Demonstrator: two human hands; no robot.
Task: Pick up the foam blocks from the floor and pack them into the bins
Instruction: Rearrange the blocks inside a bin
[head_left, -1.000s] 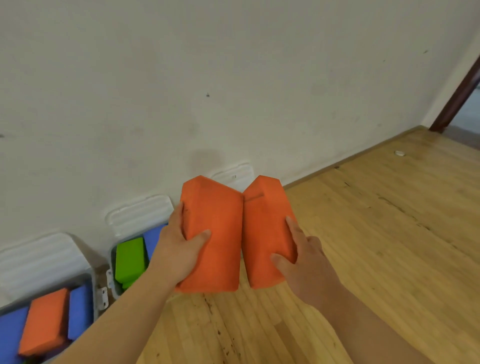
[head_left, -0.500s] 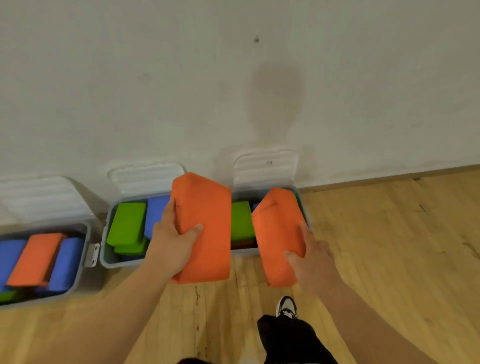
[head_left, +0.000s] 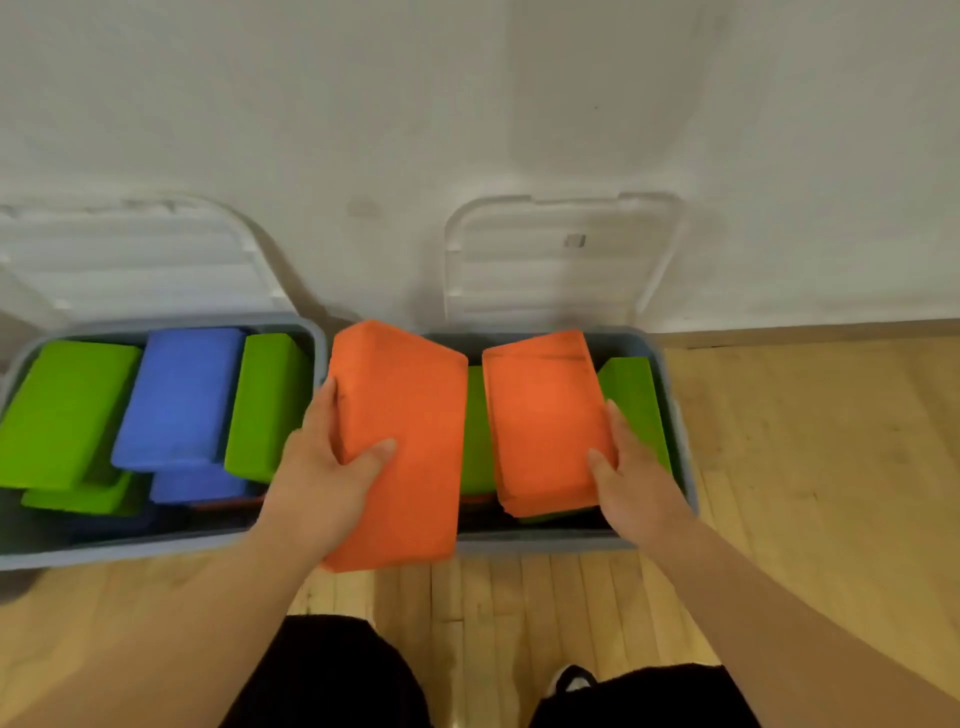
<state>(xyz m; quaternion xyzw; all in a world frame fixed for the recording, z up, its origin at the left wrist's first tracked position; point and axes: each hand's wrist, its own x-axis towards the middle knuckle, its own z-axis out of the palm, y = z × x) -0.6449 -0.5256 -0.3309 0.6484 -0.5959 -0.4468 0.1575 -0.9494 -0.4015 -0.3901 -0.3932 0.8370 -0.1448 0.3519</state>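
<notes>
Left hand (head_left: 317, 483) grips one orange foam block (head_left: 400, 441), thumb across its top face, fingers along the left side. The block is held tilted over the left end of the right bin (head_left: 681, 415), and its near end overhangs the bin's front rim.

Right hand (head_left: 639, 483) grips a second orange block (head_left: 545, 421) from the right side, held inside the outline of the same bin over two green blocks (head_left: 634, 400).

The left bin (head_left: 130, 551) stands just beside it, holding green and blue blocks (head_left: 182, 395). Both white lids (head_left: 561, 260) lean against the wall behind. The bins sit on a wooden floor (head_left: 805, 467). Dark trousers and one shoe (head_left: 571, 680) show below.
</notes>
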